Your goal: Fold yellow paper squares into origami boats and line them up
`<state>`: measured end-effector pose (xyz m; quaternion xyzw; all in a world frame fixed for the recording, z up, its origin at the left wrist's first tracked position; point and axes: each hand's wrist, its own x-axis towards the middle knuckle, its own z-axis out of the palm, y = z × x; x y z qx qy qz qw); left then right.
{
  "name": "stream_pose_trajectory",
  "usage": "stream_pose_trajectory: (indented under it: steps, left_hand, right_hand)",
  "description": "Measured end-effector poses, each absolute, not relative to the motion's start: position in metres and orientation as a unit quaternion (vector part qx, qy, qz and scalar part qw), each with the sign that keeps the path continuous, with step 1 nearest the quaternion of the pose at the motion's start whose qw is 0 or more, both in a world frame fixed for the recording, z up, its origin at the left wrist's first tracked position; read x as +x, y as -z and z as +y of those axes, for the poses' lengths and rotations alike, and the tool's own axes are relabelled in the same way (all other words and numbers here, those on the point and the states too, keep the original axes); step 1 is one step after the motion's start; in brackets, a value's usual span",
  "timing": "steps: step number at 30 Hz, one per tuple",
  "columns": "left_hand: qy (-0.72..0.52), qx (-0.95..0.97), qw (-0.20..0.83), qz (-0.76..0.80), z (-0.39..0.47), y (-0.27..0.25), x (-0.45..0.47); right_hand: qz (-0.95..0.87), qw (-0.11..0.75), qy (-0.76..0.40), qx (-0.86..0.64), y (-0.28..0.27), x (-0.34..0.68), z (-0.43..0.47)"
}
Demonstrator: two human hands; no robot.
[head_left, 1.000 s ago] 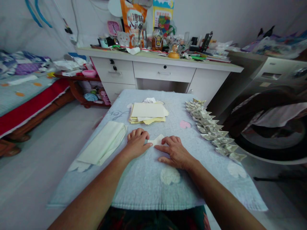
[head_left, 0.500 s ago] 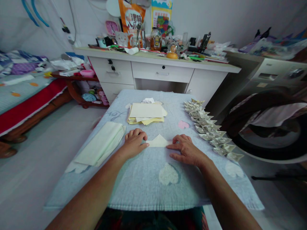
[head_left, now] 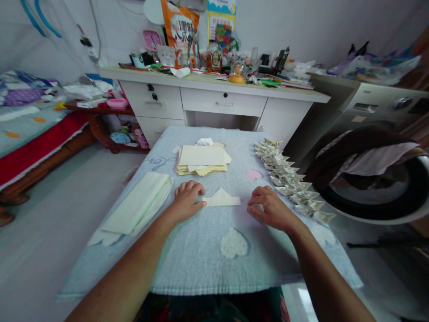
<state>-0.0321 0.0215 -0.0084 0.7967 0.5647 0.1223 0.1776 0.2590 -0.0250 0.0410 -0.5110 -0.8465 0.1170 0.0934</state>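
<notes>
A small piece of folded paper (head_left: 221,198), a flat strip with a triangular peak in the middle, lies on the cloth-covered table. At its left end, my left hand (head_left: 188,199) has thumb and forefinger closed on the paper's edge. My right hand (head_left: 268,205) is just off the right end, fingers loosely bent and a little apart, with nothing visible in them. Beyond the hands is a stack of cream paper sheets (head_left: 203,156). Left of my left hand lies a bundle of larger folded paper (head_left: 139,203).
Several folded paper boats (head_left: 284,176) stand in rows along the table's right side. Crumpled white paper (head_left: 204,141) sits behind the stack. A cluttered white desk (head_left: 224,96) stands beyond the table, a washing machine (head_left: 372,107) on the right, a bed (head_left: 43,129) on the left.
My right hand has let go of the paper's right end and moved a little to the right. My left hand stays at the left end. The view has shifted slightly.
</notes>
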Motion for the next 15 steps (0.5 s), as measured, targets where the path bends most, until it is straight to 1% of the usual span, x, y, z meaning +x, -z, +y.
stream_pose_trajectory:
  steps: [3,10,15]
  left_hand:
    - [-0.129,0.804,0.185,0.551,0.022,0.008,-0.031]
    - [-0.138,0.813,0.184,0.536,0.023,0.009,-0.031]
    - [-0.144,0.812,0.185,0.534,0.026,0.01,-0.032]
  right_hand:
    - [-0.843,0.131,-0.104,-0.51,-0.045,0.235,-0.017]
    - [-0.866,0.102,-0.111,-0.477,-0.022,0.193,0.0]
    - [-0.861,0.135,-0.119,-0.475,-0.008,0.197,0.003]
